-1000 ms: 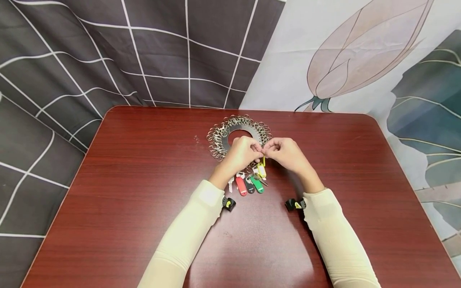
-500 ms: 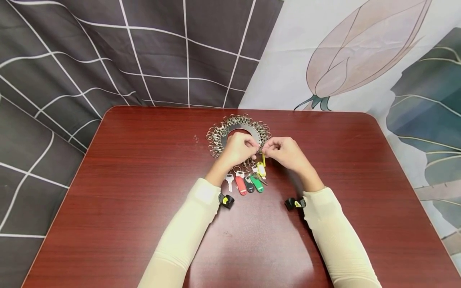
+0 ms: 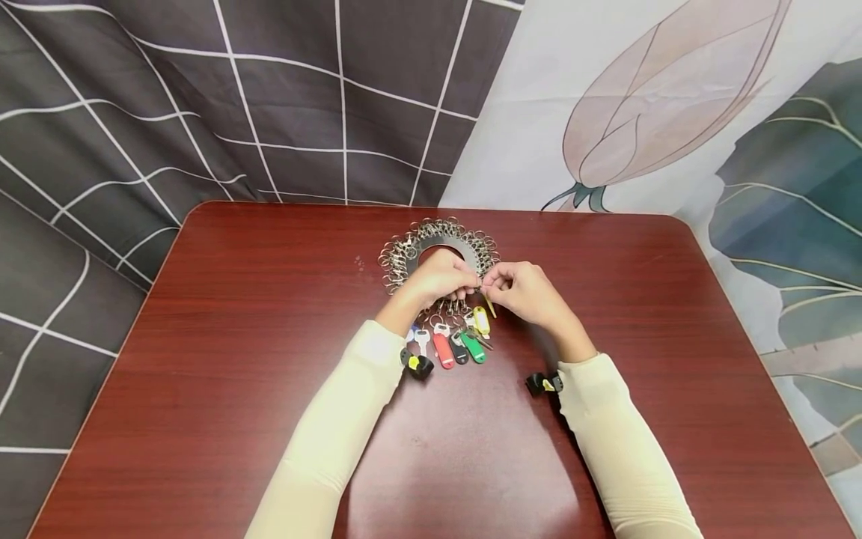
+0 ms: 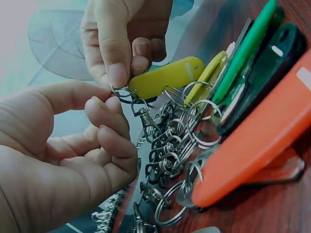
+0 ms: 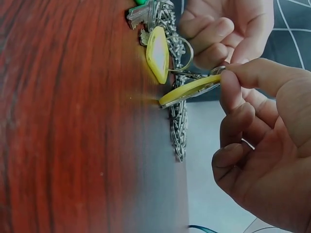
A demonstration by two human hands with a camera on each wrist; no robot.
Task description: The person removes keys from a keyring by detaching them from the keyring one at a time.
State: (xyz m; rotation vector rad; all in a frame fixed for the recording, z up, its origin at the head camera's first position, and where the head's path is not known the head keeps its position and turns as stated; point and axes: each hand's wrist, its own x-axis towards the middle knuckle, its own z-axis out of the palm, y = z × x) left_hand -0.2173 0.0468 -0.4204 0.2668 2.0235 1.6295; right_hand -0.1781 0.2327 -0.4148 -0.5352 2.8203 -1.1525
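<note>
We pinch a small ring (image 4: 126,91) with closed left fingers (image 4: 77,94) and right fingers (image 4: 114,48), a yellow tag (image 4: 167,76) beside them.

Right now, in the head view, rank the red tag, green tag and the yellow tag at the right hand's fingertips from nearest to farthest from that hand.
1. Yellow tag: at the right hand.
2. Green tag: lower left of it.
3. Red tag: farther left, past the black tag.

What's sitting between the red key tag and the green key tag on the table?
A black key tag lies between the red key tag and the green key tag; both the head and left wrist views show it.
</note>
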